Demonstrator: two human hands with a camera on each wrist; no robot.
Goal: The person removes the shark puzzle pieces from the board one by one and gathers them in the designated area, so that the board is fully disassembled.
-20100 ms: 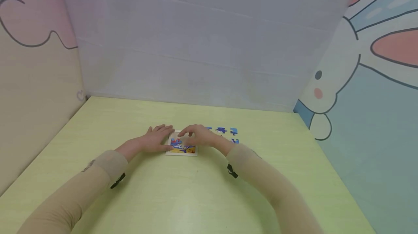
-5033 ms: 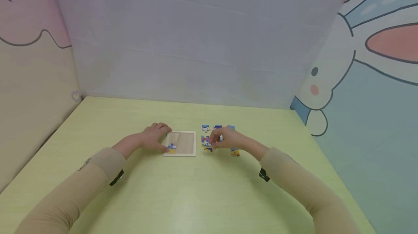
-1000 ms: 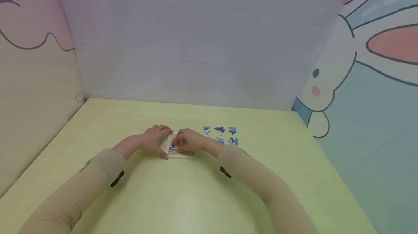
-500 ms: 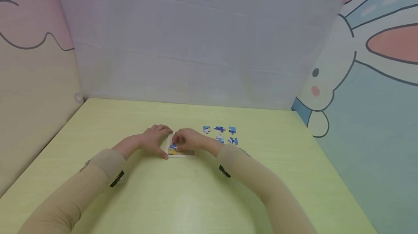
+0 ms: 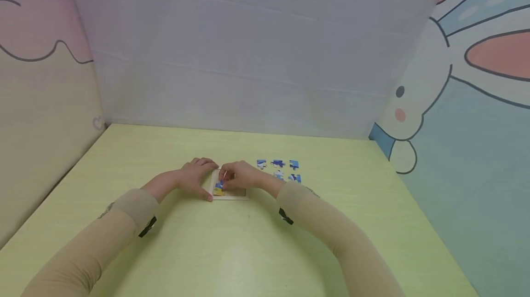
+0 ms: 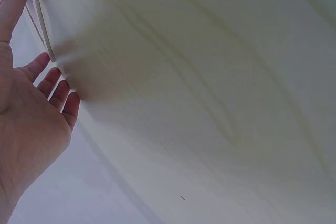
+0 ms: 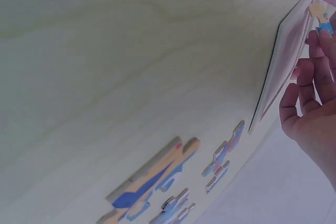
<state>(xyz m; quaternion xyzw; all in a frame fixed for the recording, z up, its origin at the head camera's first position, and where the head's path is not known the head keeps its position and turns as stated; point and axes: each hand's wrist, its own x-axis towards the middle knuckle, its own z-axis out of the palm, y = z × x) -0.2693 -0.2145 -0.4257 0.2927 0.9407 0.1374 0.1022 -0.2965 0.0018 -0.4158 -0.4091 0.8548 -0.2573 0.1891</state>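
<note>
In the head view my left hand point(image 5: 192, 176) spreads along the left side of a shallow wooden puzzle tray point(image 5: 229, 198). Its thumb touches the near left corner and its fingers reach the far one. My right hand point(image 5: 240, 174) bends over the tray, and thumb and fingertips pinch a blue-and-yellow jigsaw piece point(image 7: 319, 15) at the near left corner inside. A yellow patch of jigsaw point(image 5: 218, 192) shows there just under the fingertips. The right hand hides the tray's far right part. In the left wrist view the left fingers point(image 6: 58, 90) curve loosely at the tray's edge.
Right of the tray several loose jigsaw pieces point(image 5: 278, 163) lie in rows on the pale yellow-green table point(image 5: 236, 251). More pieces point(image 7: 223, 150) show in the right wrist view, hidden from the head camera by the right forearm. Walls point(image 5: 232, 57) enclose the table's back and sides.
Twenty seconds ago the tray held several joined pieces; five seconds ago, one, with the right hand among loose pieces. That hand has since moved left over the tray, turning a piece slightly in the last second.
</note>
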